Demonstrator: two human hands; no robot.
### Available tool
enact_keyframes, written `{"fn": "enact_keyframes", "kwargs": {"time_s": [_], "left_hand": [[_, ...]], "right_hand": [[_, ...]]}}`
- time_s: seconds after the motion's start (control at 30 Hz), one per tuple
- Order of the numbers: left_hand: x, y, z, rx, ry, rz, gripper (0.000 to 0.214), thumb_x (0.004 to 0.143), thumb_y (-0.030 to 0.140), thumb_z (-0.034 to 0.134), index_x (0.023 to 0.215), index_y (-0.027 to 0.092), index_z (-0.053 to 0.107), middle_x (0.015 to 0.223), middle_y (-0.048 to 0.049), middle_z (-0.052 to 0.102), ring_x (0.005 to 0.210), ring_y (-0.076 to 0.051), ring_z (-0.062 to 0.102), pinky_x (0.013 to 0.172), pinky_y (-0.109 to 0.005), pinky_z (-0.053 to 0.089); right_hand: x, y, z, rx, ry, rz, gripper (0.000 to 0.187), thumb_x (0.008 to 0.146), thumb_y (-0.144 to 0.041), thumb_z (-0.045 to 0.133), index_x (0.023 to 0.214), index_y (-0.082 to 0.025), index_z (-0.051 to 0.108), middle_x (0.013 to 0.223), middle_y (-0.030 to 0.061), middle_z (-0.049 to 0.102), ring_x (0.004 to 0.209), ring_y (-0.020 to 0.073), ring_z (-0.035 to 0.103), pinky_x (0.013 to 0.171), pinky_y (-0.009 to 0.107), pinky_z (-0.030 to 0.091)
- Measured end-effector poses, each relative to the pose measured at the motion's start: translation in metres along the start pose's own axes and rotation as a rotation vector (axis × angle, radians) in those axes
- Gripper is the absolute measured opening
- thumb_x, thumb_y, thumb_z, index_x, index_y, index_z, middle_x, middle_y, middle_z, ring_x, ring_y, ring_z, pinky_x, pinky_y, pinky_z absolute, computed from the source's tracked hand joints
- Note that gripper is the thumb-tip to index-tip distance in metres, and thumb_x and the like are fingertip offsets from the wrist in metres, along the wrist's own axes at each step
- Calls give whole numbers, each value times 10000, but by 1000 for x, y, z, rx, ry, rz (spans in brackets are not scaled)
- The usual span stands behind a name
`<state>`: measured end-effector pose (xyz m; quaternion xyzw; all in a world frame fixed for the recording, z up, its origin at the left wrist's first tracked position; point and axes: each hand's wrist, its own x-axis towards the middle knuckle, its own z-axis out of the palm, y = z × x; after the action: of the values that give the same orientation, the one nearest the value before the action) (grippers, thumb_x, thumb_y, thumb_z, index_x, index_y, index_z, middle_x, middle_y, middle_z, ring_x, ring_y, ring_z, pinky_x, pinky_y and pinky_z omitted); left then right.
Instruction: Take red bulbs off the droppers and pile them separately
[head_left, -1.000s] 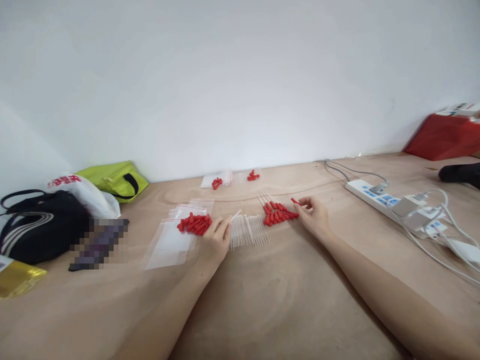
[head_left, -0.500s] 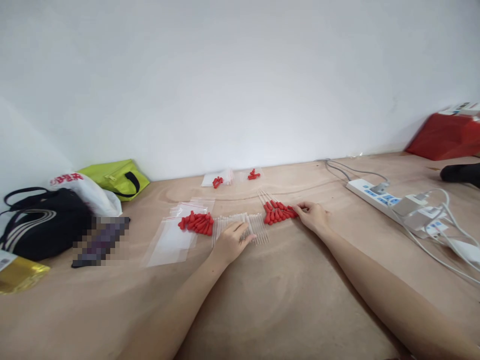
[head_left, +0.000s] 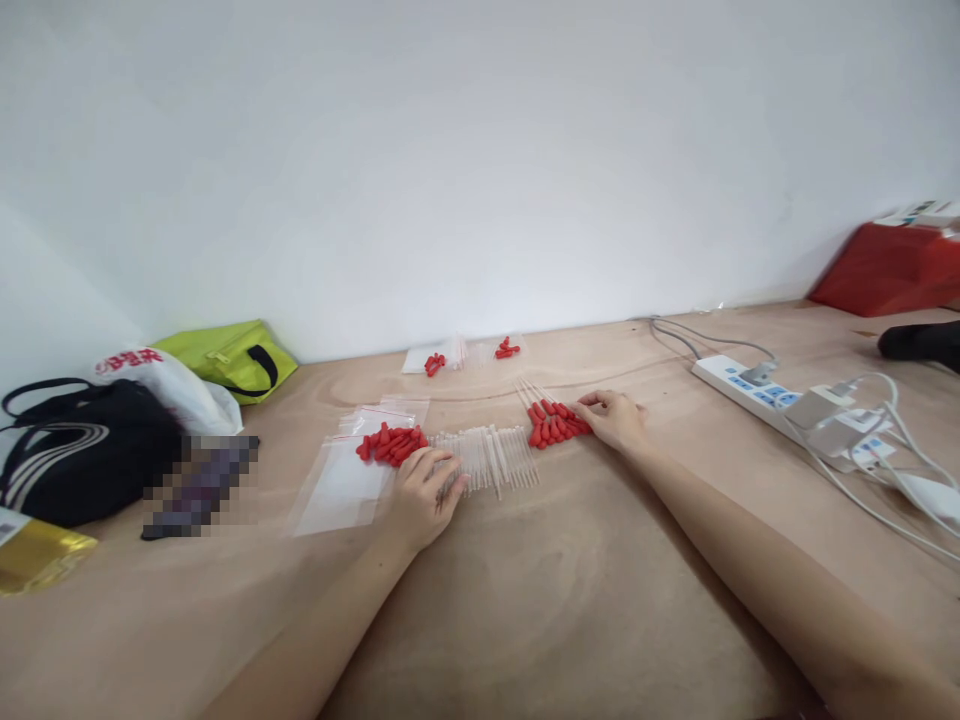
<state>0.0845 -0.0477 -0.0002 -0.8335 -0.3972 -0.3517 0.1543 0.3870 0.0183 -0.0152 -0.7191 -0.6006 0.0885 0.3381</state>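
My left hand [head_left: 426,495] hovers at the left end of a row of thin glass tubes [head_left: 487,460], fingers apart and loosely curved, with nothing visible in them. Its fingertips lie close to a pile of red rubber bulbs [head_left: 386,444], which rests on clear zip bags [head_left: 341,490]. On the right, my right hand [head_left: 613,420] has its thumb and fingertips closed at the bulb end of a dropper, against the edge of a group of red-bulbed droppers [head_left: 551,425]. Those droppers lie with their glass stems pointing away from me. The exact grip is partly hidden.
Near the wall, a few red pieces [head_left: 434,364] and more [head_left: 507,348] lie on small clear bags. A white power strip [head_left: 739,385] with chargers and cables lies to the right. A black bag [head_left: 90,450] and a lime-green bag [head_left: 247,360] are at the left.
My left hand has moved left along the glass tubes, uncovering their middle, towards the loose bulbs. My right hand has shifted slightly left, further over the edge of the red-bulbed droppers.
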Motion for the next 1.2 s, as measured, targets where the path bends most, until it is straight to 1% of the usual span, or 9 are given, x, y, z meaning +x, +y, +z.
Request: {"fn": "enact_keyframes", "kwargs": {"time_s": [0.17,0.5,0.67,0.73,0.83,0.9,1.03,1.13,1.2], "left_hand": [[-1,-3,1,-12,13,-58,133,791,236,521,821,192,642,865,-62,603,851,-187,533,763,-352,457],[-1,-4,4,-2,-6,-58,125,788,226,528,786,189,648,885,-69,595,868,-196,525,767,-364,455],[-1,-4,4,20,-2,-47,144,793,228,520,860,181,640,892,-75,594,865,-195,527,781,-358,453],[-1,-4,4,58,14,-31,214,796,233,515,974,168,614,950,-94,590,913,-209,523,822,-369,440],[1,-1,4,138,34,4,358,795,277,519,1133,161,538,1102,-128,553,1048,-251,481,897,-403,394],[3,3,4,178,44,42,390,793,309,526,1159,174,522,1153,-131,538,1101,-268,458,924,-424,365],[5,12,4,165,41,118,219,801,284,531,997,231,614,1049,-70,622,1044,-245,518,942,-457,326],[5,18,5,108,44,134,124,809,224,523,819,239,646,888,-5,675,937,-199,578,973,-467,285],[6,21,6,74,54,137,134,814,198,515,783,228,642,819,16,683,889,-177,596,995,-465,260]], "right_hand": [[0,-14,3,-74,-16,-117,279,669,-521,564,718,-273,683,842,36,660,876,250,526,791,420,292],[-1,-16,15,-62,78,-126,232,715,-399,536,620,-224,654,759,51,652,839,239,505,763,407,293],[-4,-22,7,82,137,-81,222,741,-380,522,652,-213,638,824,49,650,871,241,499,790,415,282],[-11,-28,2,180,126,-181,213,749,-374,528,662,-212,634,842,43,648,863,226,501,792,400,287],[-30,-40,-1,290,17,-440,187,773,-341,534,676,-218,635,826,29,644,838,195,506,789,374,290],[-46,-48,1,301,-19,-591,162,777,-325,552,678,-224,631,812,16,643,848,185,503,804,374,275],[-71,-59,10,287,-39,-776,138,798,-285,540,705,-220,619,817,6,642,842,166,503,804,360,267],[-79,-62,14,271,-82,-817,130,809,-275,524,738,-215,615,831,4,643,836,155,502,809,349,263],[-81,-62,15,251,-77,-807,136,787,-324,555,832,-211,617,866,15,644,849,161,498,811,350,257]]}}
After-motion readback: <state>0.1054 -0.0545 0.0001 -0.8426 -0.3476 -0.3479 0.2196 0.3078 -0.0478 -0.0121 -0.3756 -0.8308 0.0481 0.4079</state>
